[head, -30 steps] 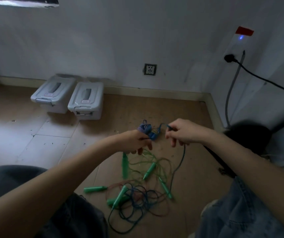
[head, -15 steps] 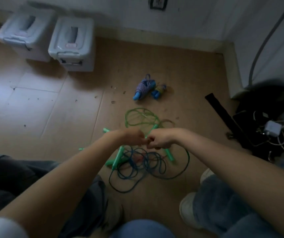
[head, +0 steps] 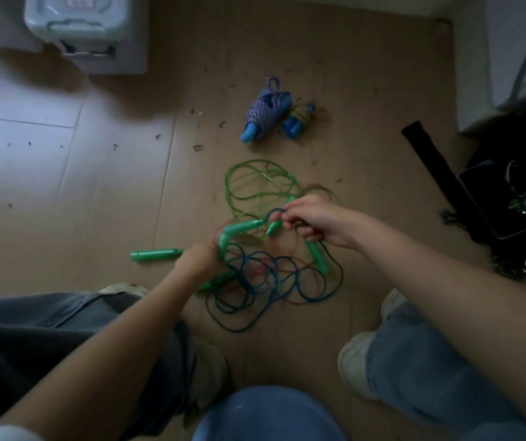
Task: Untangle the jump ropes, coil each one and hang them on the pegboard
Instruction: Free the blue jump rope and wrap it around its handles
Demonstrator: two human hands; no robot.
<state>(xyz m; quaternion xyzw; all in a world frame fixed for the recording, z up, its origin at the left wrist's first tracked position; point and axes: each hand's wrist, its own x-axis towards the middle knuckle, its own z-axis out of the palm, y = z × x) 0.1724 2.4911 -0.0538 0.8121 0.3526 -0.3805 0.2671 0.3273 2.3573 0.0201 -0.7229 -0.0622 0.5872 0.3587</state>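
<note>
Left hand point(head: 198, 260) grips a green handle point(head: 239, 228) in the rope tangle point(head: 265, 275) on the floor point(head: 303, 43). Right hand point(head: 314, 219) pinches a blue cord point(head: 275, 212) above it. Two coiled blue-handled ropes point(head: 266, 113) lie apart.

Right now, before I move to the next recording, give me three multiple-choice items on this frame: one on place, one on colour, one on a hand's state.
1. Where do the two wound-up ropes lie?
A. on the storage box
B. on the floor beyond the tangle
C. in the person's lap

2. What colour are the loose handles in the tangle?
A. green
B. red
C. white

3. What is the right hand doing?
A. lying flat on the floor
B. hanging idle
C. pinching dark cord at the tangle

Answers: 1 B, they rest on bare floor past the green loops; 2 A, each handle shows green; 3 C, its fingers curl round a dark loop.
</note>
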